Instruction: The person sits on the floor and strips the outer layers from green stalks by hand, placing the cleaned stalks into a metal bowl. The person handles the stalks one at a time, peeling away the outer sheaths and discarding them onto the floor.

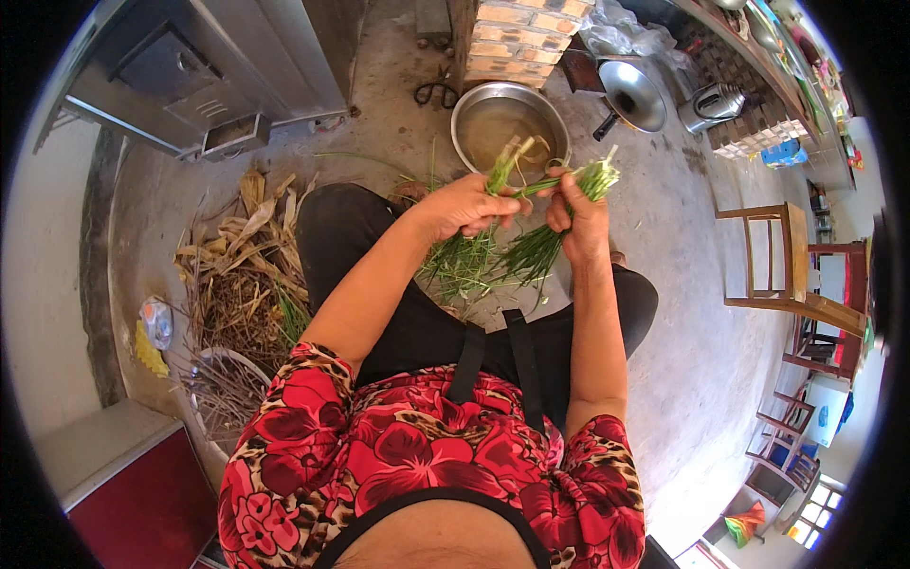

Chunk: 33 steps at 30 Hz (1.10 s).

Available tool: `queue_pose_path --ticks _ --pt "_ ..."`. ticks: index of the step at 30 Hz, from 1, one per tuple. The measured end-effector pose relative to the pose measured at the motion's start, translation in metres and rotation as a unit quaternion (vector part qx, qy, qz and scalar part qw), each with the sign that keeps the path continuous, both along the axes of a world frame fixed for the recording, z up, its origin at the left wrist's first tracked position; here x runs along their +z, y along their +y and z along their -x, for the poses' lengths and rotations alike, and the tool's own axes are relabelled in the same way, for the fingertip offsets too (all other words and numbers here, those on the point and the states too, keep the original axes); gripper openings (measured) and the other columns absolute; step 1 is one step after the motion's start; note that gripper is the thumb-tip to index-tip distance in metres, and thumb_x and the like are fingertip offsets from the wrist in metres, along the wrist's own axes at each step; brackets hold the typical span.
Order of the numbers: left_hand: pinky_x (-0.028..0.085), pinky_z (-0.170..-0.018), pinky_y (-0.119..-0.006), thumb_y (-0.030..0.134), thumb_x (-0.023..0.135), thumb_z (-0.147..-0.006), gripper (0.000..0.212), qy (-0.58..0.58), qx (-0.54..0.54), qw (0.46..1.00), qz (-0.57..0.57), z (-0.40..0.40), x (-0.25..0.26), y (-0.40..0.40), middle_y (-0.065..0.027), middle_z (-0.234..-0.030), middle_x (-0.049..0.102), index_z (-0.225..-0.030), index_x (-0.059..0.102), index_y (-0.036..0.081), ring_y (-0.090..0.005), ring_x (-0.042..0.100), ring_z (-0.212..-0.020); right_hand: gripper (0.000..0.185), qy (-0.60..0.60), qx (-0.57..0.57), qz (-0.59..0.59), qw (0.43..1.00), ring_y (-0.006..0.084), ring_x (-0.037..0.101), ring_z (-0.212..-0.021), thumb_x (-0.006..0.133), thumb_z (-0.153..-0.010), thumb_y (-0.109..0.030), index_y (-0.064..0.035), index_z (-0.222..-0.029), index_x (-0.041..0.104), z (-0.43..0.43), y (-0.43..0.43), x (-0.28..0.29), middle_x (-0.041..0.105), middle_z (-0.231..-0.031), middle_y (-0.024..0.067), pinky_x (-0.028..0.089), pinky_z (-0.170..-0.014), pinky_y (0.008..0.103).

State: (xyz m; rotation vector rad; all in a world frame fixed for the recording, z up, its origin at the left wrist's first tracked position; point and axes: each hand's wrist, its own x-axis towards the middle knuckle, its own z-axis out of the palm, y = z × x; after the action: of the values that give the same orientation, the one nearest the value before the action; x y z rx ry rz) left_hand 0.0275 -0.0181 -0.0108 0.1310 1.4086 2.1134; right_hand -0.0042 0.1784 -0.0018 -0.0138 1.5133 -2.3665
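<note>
My right hand (pixel 584 219) grips a thick bunch of green chive-like stalks (pixel 538 250), pale cut ends up and dark leaves hanging down. Pinched in my left hand (pixel 466 206) is a smaller cluster of stalks (pixel 503 169) with yellowish tips. A few strands stretch between the two hands. Below them, loose green trimmings (pixel 466 264) lie on the floor between my bent legs. Just beyond my hands stands a metal basin (pixel 461 142) holding cloudy water.
Dry husks and twigs (pixel 238 284) are heaped at my left beside a metal cabinet (pixel 284 64). Black-handled scissors (pixel 435 92) lie near a brick pillar (pixel 515 43). A wok (pixel 643 107) and a metal kettle (pixel 711 107) sit far right. A wooden chair (pixel 796 249) is at right.
</note>
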Motion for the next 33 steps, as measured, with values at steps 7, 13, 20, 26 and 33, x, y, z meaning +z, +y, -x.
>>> queue_pose_path --ticks 7,13,20,26,33 --pt "0.025 -0.035 -0.017 0.021 0.06 -0.086 0.025 -0.035 0.029 0.999 -0.013 0.001 0.009 -0.027 0.0039 -0.062 0.047 -0.091 0.061 -0.003 -0.0019 0.035 -0.042 0.022 0.014 -0.135 0.204 0.969 0.0099 0.034 -0.046 0.052 -0.091 -0.029 -0.0069 -0.089 0.056 0.034 0.071 -0.019 0.054 -0.071 0.0049 0.03 -0.046 0.0243" --pt "0.025 -0.037 -0.018 0.022 0.062 -0.084 0.025 -0.001 0.035 0.999 0.022 -0.002 0.019 -0.029 0.0047 -0.06 0.046 -0.088 0.061 -0.003 -0.0023 0.035 -0.043 0.02 0.04 -0.119 0.265 0.956 0.0099 0.035 -0.047 0.05 -0.092 -0.027 -0.0072 -0.09 0.054 0.037 0.09 -0.02 0.054 -0.074 0.0052 0.03 -0.046 0.0243" --pt "0.024 -0.036 -0.018 0.014 0.057 -0.084 0.018 -0.011 0.065 0.997 0.04 -0.001 0.016 -0.029 0.0008 -0.061 0.049 -0.088 0.059 -0.003 -0.0031 0.035 -0.042 0.02 0.034 -0.13 0.253 0.958 0.0097 0.035 -0.046 0.051 -0.091 -0.026 -0.0067 -0.09 0.055 0.036 0.085 -0.018 0.054 -0.072 0.0055 0.03 -0.046 0.0243" --pt "0.024 -0.035 -0.019 0.007 0.051 -0.081 0.012 -0.014 0.12 0.991 0.064 0.002 0.013 -0.026 -0.0027 -0.059 0.05 -0.086 0.056 -0.002 -0.0034 0.033 -0.039 0.022 0.02 -0.125 0.233 0.964 0.0091 0.034 -0.045 0.053 -0.091 -0.027 -0.0055 -0.091 0.056 0.033 0.074 -0.018 0.055 -0.069 0.0066 0.03 -0.044 0.024" --pt "0.026 -0.036 -0.022 0.011 0.057 -0.082 0.019 0.045 0.255 0.956 0.138 0.004 -0.002 -0.022 -0.001 -0.062 0.053 -0.097 0.06 0.001 -0.005 0.032 -0.039 0.026 0.011 -0.115 0.209 0.971 0.0089 0.032 -0.042 0.053 -0.09 -0.03 -0.005 -0.091 0.057 0.029 0.058 -0.018 0.057 -0.071 0.0077 0.028 -0.043 0.024"
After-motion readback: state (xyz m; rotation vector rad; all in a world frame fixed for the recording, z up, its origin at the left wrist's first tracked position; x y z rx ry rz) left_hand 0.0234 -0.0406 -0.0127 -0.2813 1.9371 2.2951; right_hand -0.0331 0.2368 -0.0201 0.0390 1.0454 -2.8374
